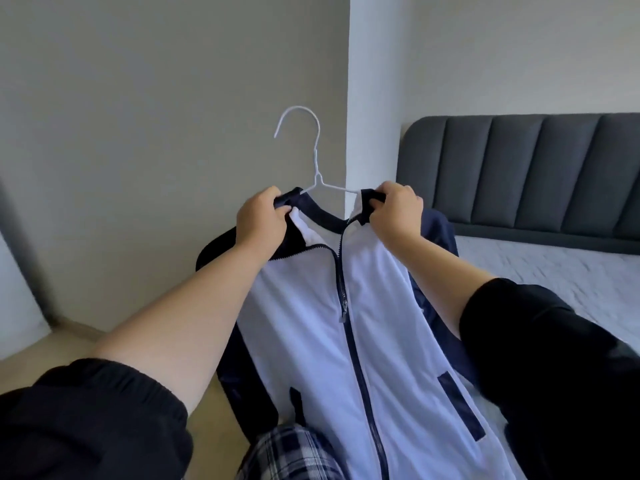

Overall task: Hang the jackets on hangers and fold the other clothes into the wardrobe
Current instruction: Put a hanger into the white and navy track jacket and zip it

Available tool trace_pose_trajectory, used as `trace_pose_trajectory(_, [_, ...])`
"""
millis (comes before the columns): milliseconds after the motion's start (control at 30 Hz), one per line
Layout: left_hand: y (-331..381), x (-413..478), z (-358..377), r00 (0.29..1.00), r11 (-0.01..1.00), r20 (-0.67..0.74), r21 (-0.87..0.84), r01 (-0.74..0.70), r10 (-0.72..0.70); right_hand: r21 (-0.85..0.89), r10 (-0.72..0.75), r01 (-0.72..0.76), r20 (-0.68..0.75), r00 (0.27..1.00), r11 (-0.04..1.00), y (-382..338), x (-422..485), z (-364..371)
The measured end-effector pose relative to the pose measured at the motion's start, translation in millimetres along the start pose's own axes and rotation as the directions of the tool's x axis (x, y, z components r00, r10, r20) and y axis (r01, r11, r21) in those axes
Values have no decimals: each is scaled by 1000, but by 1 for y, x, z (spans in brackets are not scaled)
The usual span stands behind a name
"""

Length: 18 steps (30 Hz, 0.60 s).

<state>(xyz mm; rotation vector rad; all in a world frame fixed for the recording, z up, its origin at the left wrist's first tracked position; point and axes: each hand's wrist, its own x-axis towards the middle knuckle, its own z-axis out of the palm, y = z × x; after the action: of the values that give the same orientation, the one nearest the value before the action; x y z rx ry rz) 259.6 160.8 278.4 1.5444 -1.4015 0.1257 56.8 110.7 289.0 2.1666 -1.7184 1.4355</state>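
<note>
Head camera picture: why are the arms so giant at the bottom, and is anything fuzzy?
Head view: the wide lens stretches things near the edges, so the black sleeves look huge; head view: the wall corner at the left edge is smeared, while the hanger, jacket, left hand and right hand look fairly sharp; head view: soft, even light, no glare, only faint shadows.

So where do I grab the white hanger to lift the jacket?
Take the white hanger by its twisted neck under the hook, from above: that part stands bare over the navy collar, while its arms are tucked inside the jacket.
</note>
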Motion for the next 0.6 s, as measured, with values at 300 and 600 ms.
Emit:
trace_pose_trajectory(300, [26,56,-177,933,948,-266,268,-169,242,225,-147,225,-316,937,948,-161,37,-28])
trace_pose_trajectory(600, [-58,8,-235,999,894,-10,447,-29,37,488,-234,54,316,920,871,-193,16,22])
